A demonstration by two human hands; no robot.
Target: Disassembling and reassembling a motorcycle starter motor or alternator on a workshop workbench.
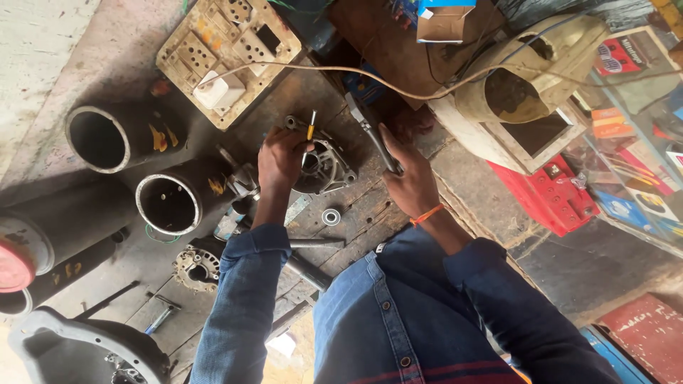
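Both denim-sleeved arms reach forward, the left hand (281,160) curled in a fist, the right hand (407,178) closed with its wrist bent.

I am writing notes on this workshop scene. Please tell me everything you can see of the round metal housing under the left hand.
The metal housing is a round, grey, cast-looking part with a hollow centre and open windows in its wall. It looks worn and dirty. It lies on the dark wooden workbench, opening facing up. The left hand rests on its left rim, holding a yellow-handled screwdriver over it. A small bearing ring lies just below, apart from it.
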